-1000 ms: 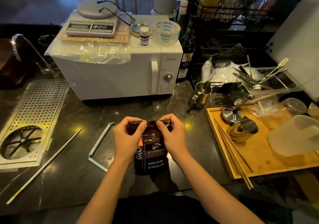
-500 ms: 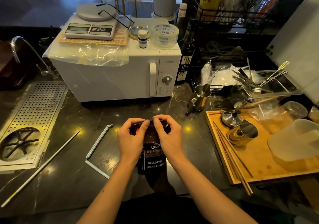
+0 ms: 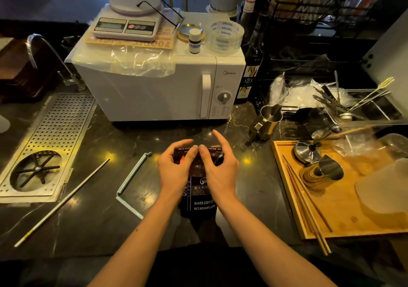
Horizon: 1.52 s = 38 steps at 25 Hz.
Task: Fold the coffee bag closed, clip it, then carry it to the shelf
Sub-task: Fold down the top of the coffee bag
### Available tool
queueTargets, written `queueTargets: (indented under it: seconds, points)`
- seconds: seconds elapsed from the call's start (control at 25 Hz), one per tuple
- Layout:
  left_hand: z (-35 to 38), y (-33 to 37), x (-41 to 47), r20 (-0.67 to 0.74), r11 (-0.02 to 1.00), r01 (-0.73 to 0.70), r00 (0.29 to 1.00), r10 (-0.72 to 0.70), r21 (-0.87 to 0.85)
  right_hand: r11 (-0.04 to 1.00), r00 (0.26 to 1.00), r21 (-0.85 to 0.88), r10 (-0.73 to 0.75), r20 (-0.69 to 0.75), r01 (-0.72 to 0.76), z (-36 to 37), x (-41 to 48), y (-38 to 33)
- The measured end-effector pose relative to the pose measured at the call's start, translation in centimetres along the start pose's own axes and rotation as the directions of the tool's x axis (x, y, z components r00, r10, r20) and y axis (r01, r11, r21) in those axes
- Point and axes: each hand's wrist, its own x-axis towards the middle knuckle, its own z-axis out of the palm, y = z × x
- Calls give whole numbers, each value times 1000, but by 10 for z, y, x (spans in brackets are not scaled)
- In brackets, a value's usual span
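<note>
A dark coffee bag (image 3: pixel 199 195) with white lettering stands on the black marble counter (image 3: pixel 110 216), straight in front of me. My left hand (image 3: pixel 174 171) and my right hand (image 3: pixel 217 171) both hold its top edge, thumbs meeting at the middle of the folded rim. The right hand's index finger is lifted off the bag. A pale blue bag clip (image 3: pixel 130 180) lies open in an L shape on the counter just left of the bag. The bag's top is largely hidden by my fingers.
A white microwave (image 3: pixel 159 87) with a scale (image 3: pixel 125 24) on top stands behind the bag. A steel pitcher (image 3: pixel 265 121) and a wooden tray (image 3: pixel 337 211) with chopsticks lie to the right. A perforated drain tray (image 3: pixel 50 140) and a thin white rod (image 3: pixel 61 202) lie to the left.
My thumbs slid from the bag's top corners inward until they meet at the middle, pressing the rim down. The right fingers lifted. The view moved closer to the counter.
</note>
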Motion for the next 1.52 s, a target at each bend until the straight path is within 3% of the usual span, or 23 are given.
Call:
queueTargets:
  seconds: [0.2,0.64,1.0,1.16,1.52]
  points:
    - [1,-2,0,8,996,-74,997,74,47,995,995,-58,-88,-38,85,1,1,2]
    - [5,-2,-6,-27,971,-166,985,173,173,974,992,-222,-69,-108,43,9,0,-1]
    - [4,-3,-8,-44,993,-100,994,103,63,998,996,-65,16,-86,-21,3,5,-2]
    - [6,-4,-5,-61,994,-89,994,94,69,999,991,16,53,-122,-51,1,8,-5]
    - [8,-5,-5,-78,986,-99,991,110,133,996,982,25,92,-165,-89,5,8,-7]
